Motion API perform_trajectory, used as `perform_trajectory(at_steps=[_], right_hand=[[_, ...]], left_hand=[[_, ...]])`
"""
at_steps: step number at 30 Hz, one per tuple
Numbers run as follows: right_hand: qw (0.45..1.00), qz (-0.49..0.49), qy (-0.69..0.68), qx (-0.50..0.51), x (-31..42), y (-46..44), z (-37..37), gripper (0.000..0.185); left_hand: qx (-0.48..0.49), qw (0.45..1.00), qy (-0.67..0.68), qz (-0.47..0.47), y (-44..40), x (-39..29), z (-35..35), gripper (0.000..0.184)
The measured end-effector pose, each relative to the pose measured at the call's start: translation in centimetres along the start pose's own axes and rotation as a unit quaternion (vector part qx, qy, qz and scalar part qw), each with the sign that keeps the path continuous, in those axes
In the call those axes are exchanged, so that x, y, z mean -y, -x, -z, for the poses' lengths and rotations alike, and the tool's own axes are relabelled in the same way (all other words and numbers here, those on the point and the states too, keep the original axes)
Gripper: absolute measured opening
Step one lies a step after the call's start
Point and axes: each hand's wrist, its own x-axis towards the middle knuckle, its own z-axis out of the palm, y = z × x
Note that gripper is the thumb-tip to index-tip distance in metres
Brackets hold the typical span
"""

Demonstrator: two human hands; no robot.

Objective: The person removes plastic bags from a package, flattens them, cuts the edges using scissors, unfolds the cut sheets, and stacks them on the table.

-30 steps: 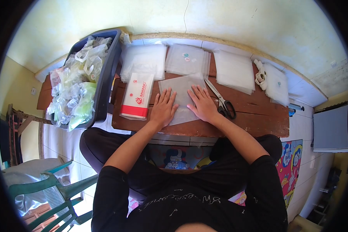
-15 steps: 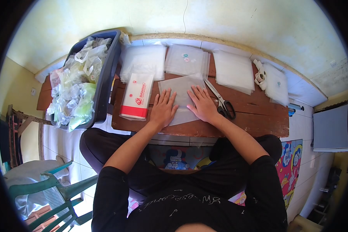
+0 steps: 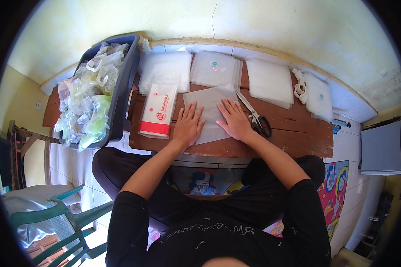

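Translucent plastic sheet [image 3: 209, 109], flat, on wooden table [image 3: 298, 135]

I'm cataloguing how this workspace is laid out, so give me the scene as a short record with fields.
Left hand: palm down on a translucent sheet
Right hand: palm down on the same sheet
Beside right hand: scissors, black handles
Left of left hand: BAWANG packet, white with red band
Along table's far side: four translucent stacks
Far left: dark tub, crumpled plastic bags inside
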Motion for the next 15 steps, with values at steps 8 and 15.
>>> perform_trajectory(at_steps=[8, 15], right_hand=[[1.0, -0.003, -0.006, 0.013, -0.3, 0.1, 0.1, 0.063], [0.983, -0.093, -0.113, -0.109, -1.1, -0.6, 0.4, 0.046]], left_hand=[[-0.012, 1.0, -0.007, -0.005, 0.0, 0.1, -0.3, 0.055], [-0.012, 1.0, -0.011, -0.007, 0.1, 0.1, -0.2, 0.055]])
